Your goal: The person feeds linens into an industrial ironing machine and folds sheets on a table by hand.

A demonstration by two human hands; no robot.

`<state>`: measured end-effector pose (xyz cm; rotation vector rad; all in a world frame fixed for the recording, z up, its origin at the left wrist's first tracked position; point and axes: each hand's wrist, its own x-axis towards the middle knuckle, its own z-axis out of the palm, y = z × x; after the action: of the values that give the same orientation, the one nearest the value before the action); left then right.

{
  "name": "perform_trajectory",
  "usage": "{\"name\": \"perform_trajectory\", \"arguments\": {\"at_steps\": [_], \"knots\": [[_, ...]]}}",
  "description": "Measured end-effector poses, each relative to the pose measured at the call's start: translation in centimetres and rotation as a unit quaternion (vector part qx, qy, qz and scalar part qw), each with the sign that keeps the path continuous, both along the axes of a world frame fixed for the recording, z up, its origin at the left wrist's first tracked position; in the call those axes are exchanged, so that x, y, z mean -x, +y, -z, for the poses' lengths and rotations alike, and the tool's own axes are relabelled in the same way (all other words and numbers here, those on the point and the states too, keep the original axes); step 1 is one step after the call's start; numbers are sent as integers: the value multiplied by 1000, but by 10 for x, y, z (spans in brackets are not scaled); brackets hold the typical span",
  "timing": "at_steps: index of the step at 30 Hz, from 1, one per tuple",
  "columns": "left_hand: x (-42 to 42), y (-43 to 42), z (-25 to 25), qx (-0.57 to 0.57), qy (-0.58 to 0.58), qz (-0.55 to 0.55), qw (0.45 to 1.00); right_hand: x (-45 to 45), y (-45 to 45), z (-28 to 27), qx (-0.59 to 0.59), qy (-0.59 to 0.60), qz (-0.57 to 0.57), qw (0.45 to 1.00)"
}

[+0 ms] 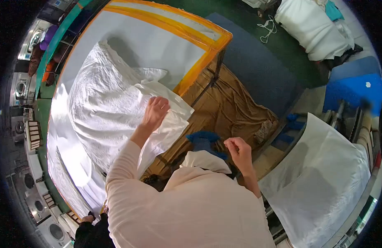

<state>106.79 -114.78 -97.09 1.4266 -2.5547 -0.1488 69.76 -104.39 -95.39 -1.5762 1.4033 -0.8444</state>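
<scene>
A crumpled white cloth (100,95) lies across the pale table (153,39) with orange-taped edges, and part of it hangs over the near right edge. My left hand (156,111) is on the cloth near that edge, its fingers bent and closed on the fabric; the fingertips are partly hidden. Away from the cloth, my right hand (239,152) is held in the air to the right of my body. Its fingers are curled together, with nothing visible in them. Brown fabric (224,95) spreads below the table corner, under and beyond my right hand.
A white sheet (319,177) hangs over a rail at the right. A white bundle (313,29) sits at the upper right, above blue panels (356,89). Washing machines (21,89) line the far left. Another person's dark sleeve (93,233) shows at the bottom left.
</scene>
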Motion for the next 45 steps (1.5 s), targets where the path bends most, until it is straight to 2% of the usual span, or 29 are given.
{"name": "perform_trajectory", "arguments": {"at_steps": [3,4,6,9,10,11,12,13,16,18,19,20,21,24,26,27,28,29,30,32,33,34,35,36,39,41,42,44,45], "knots": [[-7,-6,-20,69,117,32,990,-1,2,-2,-7,-19,18,1000],[-3,-4,-37,83,156,-21,984,-1,2,-1,-10,-11,15,1000],[-3,-4,-59,-32,308,-143,940,-1,4,1,-18,6,13,1000],[13,-34,-147,193,147,34,969,-5,-4,-10,-44,-8,3,999],[27,-40,-176,196,179,33,964,-7,-8,-12,-42,-30,-6,999],[36,-53,-200,195,205,108,953,-9,-12,-14,-40,-50,-17,998],[53,-63,-221,136,300,161,930,-13,-18,-17,-37,-71,-27,996],[79,-72,-248,208,280,250,903,-18,-28,-34,-4,-65,-45,997],[169,-98,-309,167,267,462,829,-44,-46,-70,149,-32,-19,988],[229,-101,-326,243,358,409,803,-50,-50,-69,211,-14,37,977],[261,-114,-334,254,422,492,718,-44,-51,-68,212,31,49,976],[284,-117,-342,255,458,496,693,-35,-52,-70,209,78,67,973],[295,-120,-349,245,491,479,685,-24,-51,-82,233,36,119,965],[330,-139,-369,179,579,438,663,15,-16,-81,98,-49,264,958],[354,-160,-379,115,636,410,644,45,15,-79,140,27,336,931],[369,-169,-381,86,657,400,633,59,37,-78,153,87,367,913],[397,-171,-374,131,654,337,664,69,62,-78,157,148,397,892],[425,-172,-367,170,647,270,693,72,89,-77,125,121,473,864],[442,-208,-349,-37,714,415,563,73,118,-78,109,134,552,816],[493,-140,-340,4,699,344,627,73,174,-78,75,148,682,712],[505,-138,-325,-43,684,396,611,59,200,-76,84,204,756,617],[518,-132,-303,-106,682,412,595,44,229,-72,81,200,801,558],[531,-125,-281,-169,678,422,577,24,251,-75,140,57,868,473],[538,-111,-268,-232,671,423,562,1,270,-102,72,59,900,427],[539,-61,-232,-367,615,456,528,-72,333,-132,12,150,917,370],[530,-17,-227,-424,579,455,527,-115,364,-135,101,166,929,315],[528,-3,-222,-434,560,480,518,-130,373,-135,180,120,934,285],[524,20,-213,-445,522,529,500,-149,388,-143,318,52,908,267],[520,40,-225,-435,506,552,500,-158,394,-153,362,39,887,283]]}}
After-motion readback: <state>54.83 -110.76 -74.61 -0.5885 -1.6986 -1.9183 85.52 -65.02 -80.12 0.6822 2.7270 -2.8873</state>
